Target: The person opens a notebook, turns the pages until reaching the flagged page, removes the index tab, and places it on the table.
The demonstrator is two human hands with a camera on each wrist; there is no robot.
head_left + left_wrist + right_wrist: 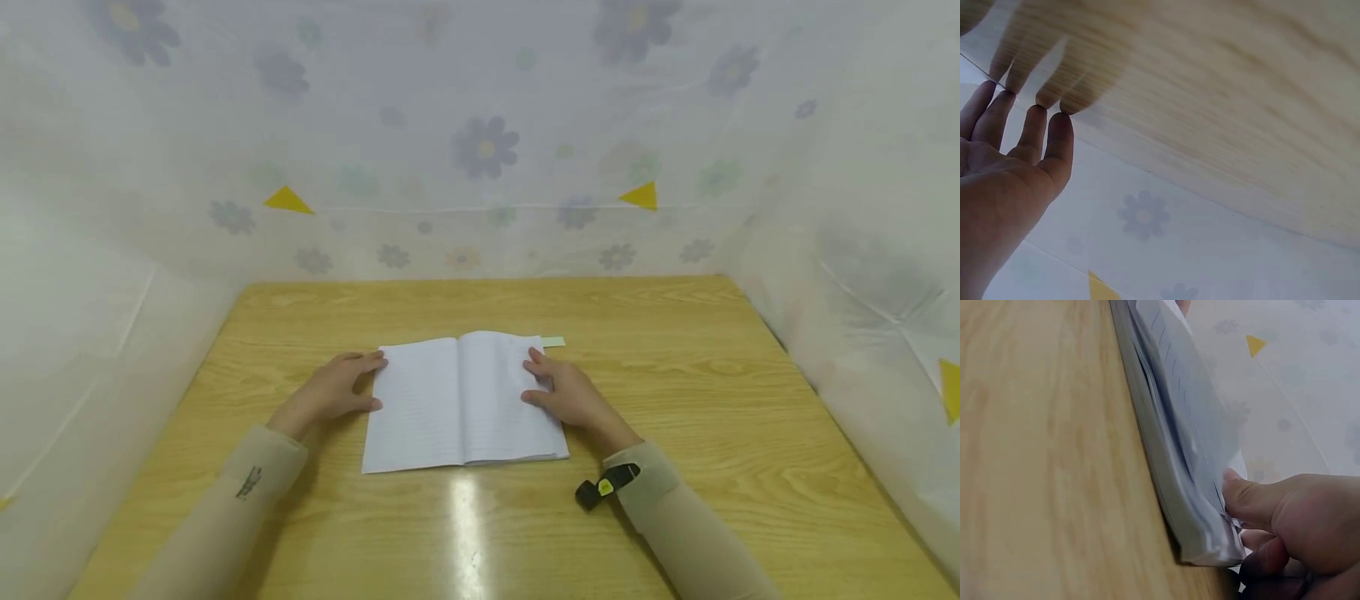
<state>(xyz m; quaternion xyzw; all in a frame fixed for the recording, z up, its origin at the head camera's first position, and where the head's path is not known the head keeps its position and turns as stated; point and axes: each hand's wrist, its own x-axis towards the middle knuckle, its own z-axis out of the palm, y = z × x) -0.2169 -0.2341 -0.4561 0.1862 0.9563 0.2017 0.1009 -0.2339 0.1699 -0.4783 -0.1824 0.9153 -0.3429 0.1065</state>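
An open notebook (420, 408) with lined white pages lies on the wooden table, its spine running down the middle. At the left edge is my left hand (337, 387), fingertips and thumb touching the page margin, fingers fairly straight. In the left wrist view the left hand (1016, 162) has its fingers extended toward the tabletop. My right hand (573, 396) grips the right edge of the notebook, thumb lying on the page. The right wrist view shows the notebook (1166, 431) from its lower edge, with slightly lifted pages under the thumb of the right hand (1304, 531) and curled fingers beside the edge.
A pale tab (553, 342) sticks out beyond the upper right corner of the notebook. White flower-patterned sheeting (420, 108) surrounds the wooden table (675, 350), with yellow triangles (288, 201) on it. A black strap (611, 486) sits on my right wrist.
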